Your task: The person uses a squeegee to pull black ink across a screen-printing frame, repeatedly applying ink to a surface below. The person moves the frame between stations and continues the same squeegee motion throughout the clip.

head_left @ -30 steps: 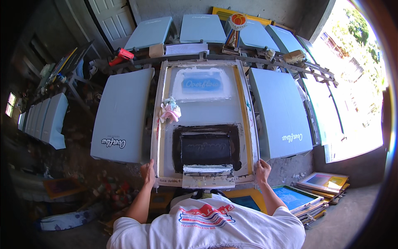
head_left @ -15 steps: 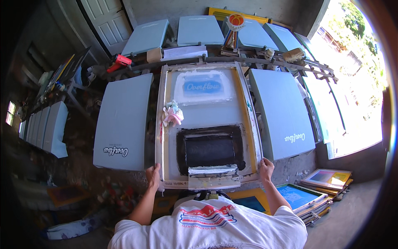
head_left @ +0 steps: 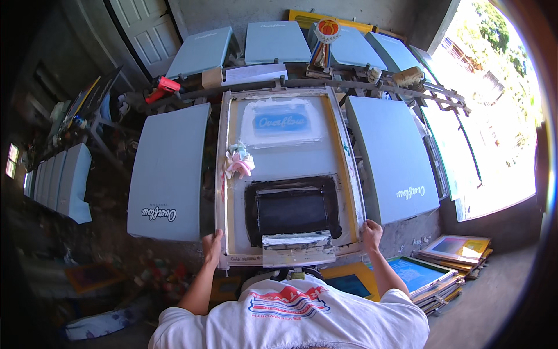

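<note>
Hands number 2: the left hand (head_left: 213, 246) and the right hand (head_left: 372, 235) each close on a near corner of 1 screen frame (head_left: 285, 160), which lies between and beyond them. It bears 1 crumpled cloth (head_left: 239, 163), ahead of the left hand, and 1 flat block (head_left: 297, 240), between both hands. Outside and beyond the left hand sits 1 light-blue panel (head_left: 167, 171); 1 matching panel (head_left: 394, 160) sits likewise beyond the right hand. At least 4 far panels (head_left: 278, 43) line up past both hands.

Both forearms reach forward and angle inward, fingers curled, some hidden.

Against 1.0 s ago, the hands keep the same corners; faint lettering then visible in the dark patch (head_left: 296, 212) between them now reads plain black.
</note>
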Demonstrator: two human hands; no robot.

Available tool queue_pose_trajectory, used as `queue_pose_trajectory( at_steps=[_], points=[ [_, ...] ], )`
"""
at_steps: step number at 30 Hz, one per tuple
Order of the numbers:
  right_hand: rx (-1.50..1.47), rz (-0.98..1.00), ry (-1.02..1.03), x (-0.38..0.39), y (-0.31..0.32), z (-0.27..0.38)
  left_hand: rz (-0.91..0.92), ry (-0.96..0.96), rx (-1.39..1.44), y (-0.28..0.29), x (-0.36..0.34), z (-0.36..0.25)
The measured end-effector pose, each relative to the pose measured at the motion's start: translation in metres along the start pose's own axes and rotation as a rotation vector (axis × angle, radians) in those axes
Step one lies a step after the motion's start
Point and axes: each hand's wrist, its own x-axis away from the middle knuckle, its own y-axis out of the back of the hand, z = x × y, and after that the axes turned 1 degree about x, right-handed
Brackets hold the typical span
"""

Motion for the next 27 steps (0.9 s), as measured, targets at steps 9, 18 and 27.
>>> queue_pose_trajectory(
  at_steps=[9,18,27],
  points=[
    [0.156,0.127,0.050,-0.016,0.013,-0.043,-0.111,-0.023,-0.154,-0.014,0.019,0.005],
    [0.613,-0.126,0.905,0.001,0.009,0.006,-0.493,-0.559,-0.375,-0.051,0.035,-0.006],
    [0.531,0.807,1.252,0.077,-0.007,0.053,0.342,-1.194,-0.419,-0.074,0.129,-0.046]
  ],
)
